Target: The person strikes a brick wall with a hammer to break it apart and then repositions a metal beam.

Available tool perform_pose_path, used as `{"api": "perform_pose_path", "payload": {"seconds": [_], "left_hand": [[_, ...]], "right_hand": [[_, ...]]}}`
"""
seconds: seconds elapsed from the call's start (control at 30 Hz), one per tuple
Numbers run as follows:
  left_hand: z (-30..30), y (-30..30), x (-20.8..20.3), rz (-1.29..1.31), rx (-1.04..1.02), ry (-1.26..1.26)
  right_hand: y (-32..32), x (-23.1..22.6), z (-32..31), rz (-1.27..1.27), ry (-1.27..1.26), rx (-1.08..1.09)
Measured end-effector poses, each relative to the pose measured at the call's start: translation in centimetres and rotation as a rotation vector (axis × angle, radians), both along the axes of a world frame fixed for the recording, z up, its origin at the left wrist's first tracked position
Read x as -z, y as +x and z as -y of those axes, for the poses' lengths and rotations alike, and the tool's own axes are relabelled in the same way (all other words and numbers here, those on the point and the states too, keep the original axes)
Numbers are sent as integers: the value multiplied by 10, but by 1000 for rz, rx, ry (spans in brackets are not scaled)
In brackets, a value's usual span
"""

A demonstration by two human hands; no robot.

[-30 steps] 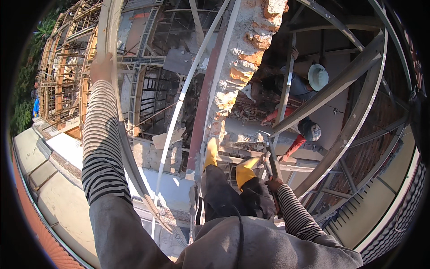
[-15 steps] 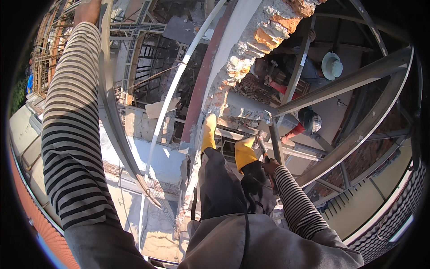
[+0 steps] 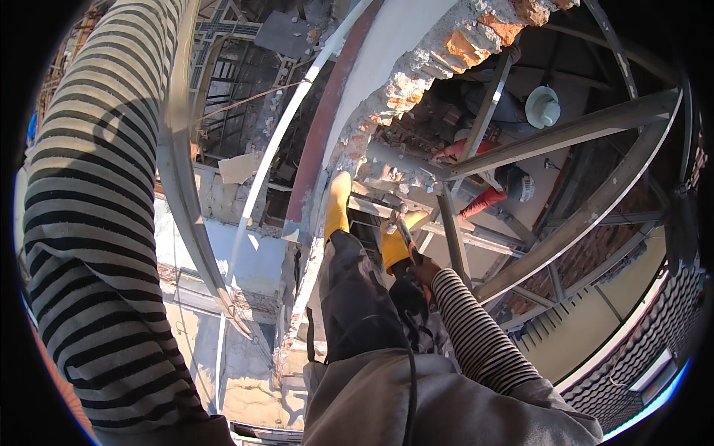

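Observation:
My right hand [image 3: 425, 271] is closed round the dark handle of a hammer [image 3: 405, 235] with an orange stripe. Its metal head points away from me, over my right yellow boot [image 3: 393, 251]. My left boot [image 3: 338, 202] rests on the broken wall top [image 3: 346, 153]. A striped sleeve [image 3: 97, 178] covers my raised left arm, which runs out past the upper edge, so the left hand is out of sight. Close beside that arm stands a long metal beam [image 3: 177, 160].
Exposed jagged brick [image 3: 466, 47] edges the wall. At right, metal roof beams [image 3: 569, 134] cross above a lower level, where a person in a white hard hat [image 3: 542, 108] and another in red sleeves [image 3: 482, 202] work. A white pipe [image 3: 281, 141] slants down at left over rubble and framework.
My left hand has passed out of the picture at the top as its sleeve fills more of the left side. The hammer and right hand have shifted left and up.

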State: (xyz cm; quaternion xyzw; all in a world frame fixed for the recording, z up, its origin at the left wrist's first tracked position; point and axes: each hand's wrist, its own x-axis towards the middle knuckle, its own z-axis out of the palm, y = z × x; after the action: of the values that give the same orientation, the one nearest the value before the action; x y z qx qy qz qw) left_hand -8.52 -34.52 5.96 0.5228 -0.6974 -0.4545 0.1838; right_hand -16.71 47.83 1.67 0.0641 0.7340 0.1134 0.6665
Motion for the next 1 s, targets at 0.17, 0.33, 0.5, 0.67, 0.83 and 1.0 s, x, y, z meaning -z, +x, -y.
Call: {"api": "perform_pose_path", "payload": {"seconds": [0.17, 0.33, 0.5, 0.67, 0.83, 1.0], "left_hand": [[-107, 39, -71, 412, -76, -332], [-125, 11, -73, 404, -188, -325], [-138, -5, -87, 370, -233, -317], [-151, -9, -102, 398, -239, -299], [-154, -8, -104, 364, -275, -286], [-168, -7, -126, 367, -267, -276]], "right_hand": [[11, 28, -34, -5, -109, -173], [0, -25, 5, -14, -103, -93], [-18, -46, 13, -16, -33, -101], [-22, -32, -23, -49, -36, -252], [-23, -25, -38, 37, -31, -306], [-10, -29, -38, -65, -22, -228]]}}
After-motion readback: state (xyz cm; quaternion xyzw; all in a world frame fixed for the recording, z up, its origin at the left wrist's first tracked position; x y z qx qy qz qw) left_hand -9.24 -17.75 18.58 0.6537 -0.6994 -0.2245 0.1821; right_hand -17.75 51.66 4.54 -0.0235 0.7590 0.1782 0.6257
